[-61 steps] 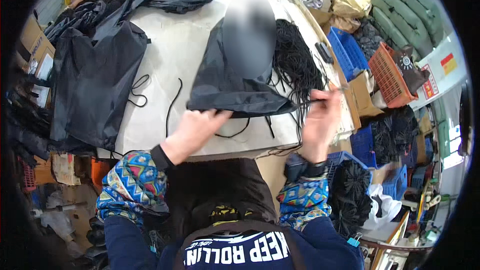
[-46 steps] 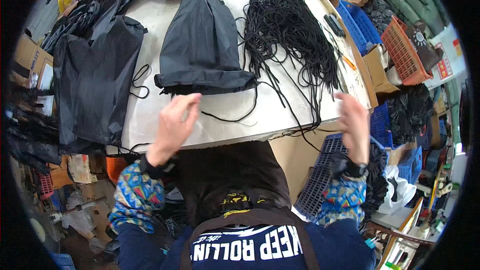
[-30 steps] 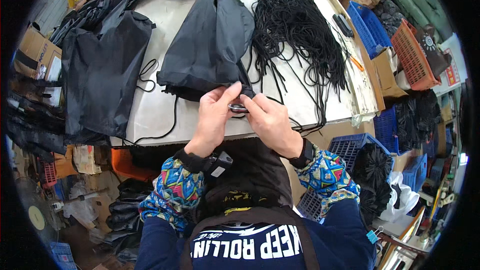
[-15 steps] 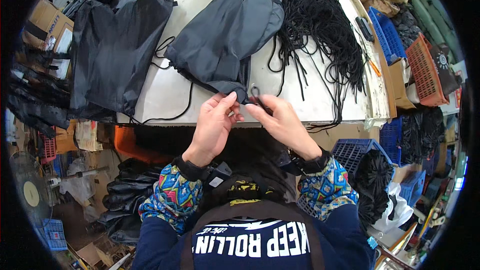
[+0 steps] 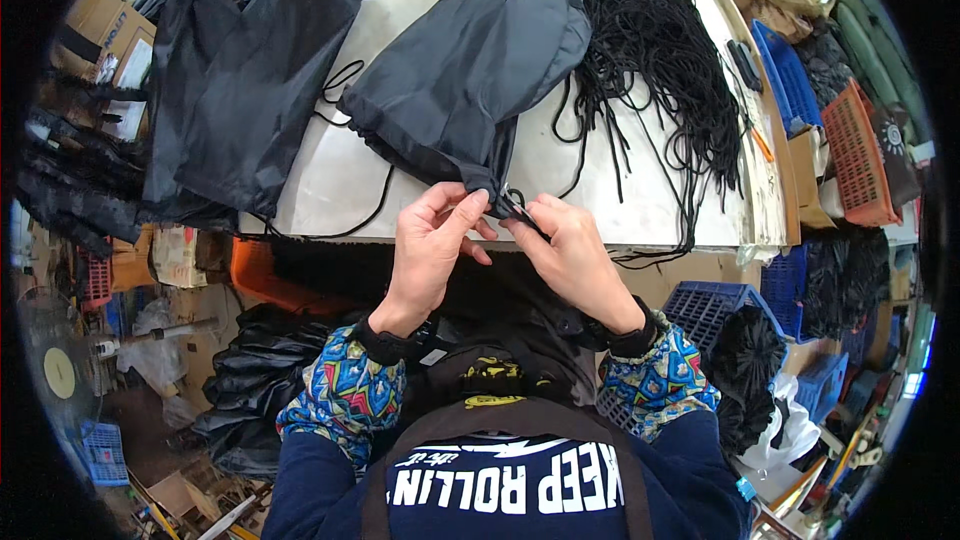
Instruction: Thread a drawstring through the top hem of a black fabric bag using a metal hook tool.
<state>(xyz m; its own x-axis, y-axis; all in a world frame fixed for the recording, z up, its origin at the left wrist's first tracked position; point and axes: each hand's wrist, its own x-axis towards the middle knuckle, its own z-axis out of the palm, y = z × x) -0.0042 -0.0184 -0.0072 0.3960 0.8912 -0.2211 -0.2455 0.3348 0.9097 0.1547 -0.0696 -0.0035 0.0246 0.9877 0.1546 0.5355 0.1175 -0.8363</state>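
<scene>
A black drawstring bag [image 5: 465, 50] of thin cloth lies on the white table, its near corner drawn toward me at the table's front edge. My left hand [image 5: 432, 250] pinches that corner between thumb and fingers. Close beside it, my right hand [image 5: 568, 245] is closed on a thin dark thing [image 5: 518, 208] with a small shiny part, its tip against the bag's corner. Whether this is a cord or a slim tool I cannot make out. A black cord [image 5: 378, 210] runs from the bag's left side along the table.
Another black bag [image 5: 245, 90] lies to the left. At the right, a heap of black cords [image 5: 655, 50] hangs toward the front edge of the table [image 5: 640, 220]. Beyond the right edge stand a blue basket [image 5: 785, 75] and an orange basket [image 5: 858, 155]. Dark cloth [image 5: 255, 380] is piled below left.
The small dark loop that stood up between my hands has tipped down to the bag's corner. My right hand has shifted slightly; my left hand still pinches the corner.
</scene>
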